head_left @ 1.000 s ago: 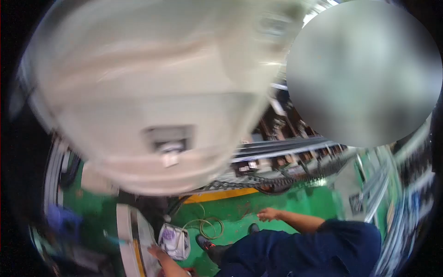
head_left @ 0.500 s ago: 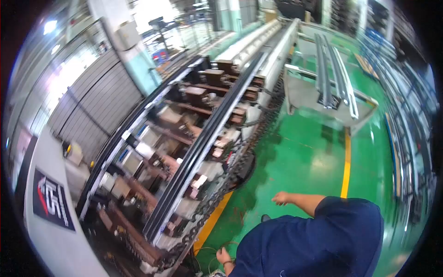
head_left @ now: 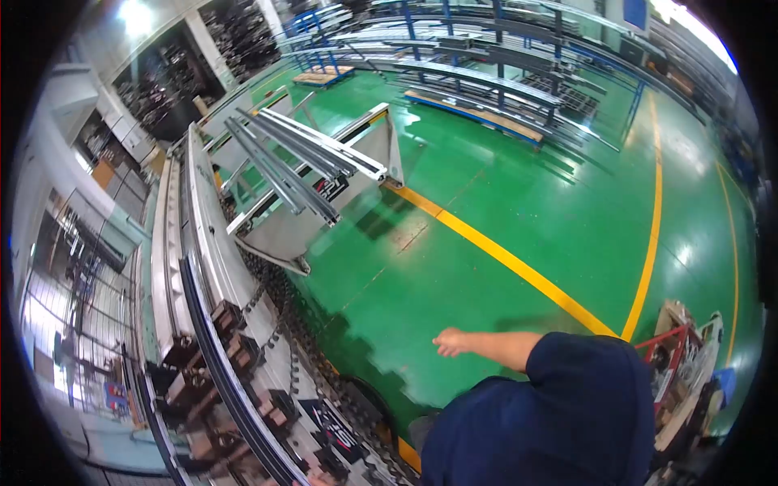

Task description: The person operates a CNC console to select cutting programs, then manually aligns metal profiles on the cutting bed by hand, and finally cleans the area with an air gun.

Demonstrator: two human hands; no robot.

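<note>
My right hand (head_left: 450, 342) hangs out in front of my navy sleeve, over the green floor, with its fingers loosely curled in. I see nothing in it, and it touches nothing. My left hand cannot be made out at the lower edge of the view. Left of my body runs a long machine bed (head_left: 215, 243) with a dark metal profile (head_left: 212, 348) lying lengthwise along it. Brown clamp blocks (head_left: 229, 314) sit beside the profile. Further ahead, several grey and white metal profiles (head_left: 279, 166) rest across a pale stand (head_left: 288, 231).
A cable drag chain (head_left: 293, 364) follows the machine's near side. Racks (head_left: 486, 73) loaded with long metal bars line the far side. Yellow lines (head_left: 519, 267) cross the green floor (head_left: 405, 283). A red-framed cart (head_left: 668, 364) with assorted items stands at the right.
The view has swung right, so the machine now lies further left and the racks show at the top. My right hand stays stretched out; my left hand has dropped from sight.
</note>
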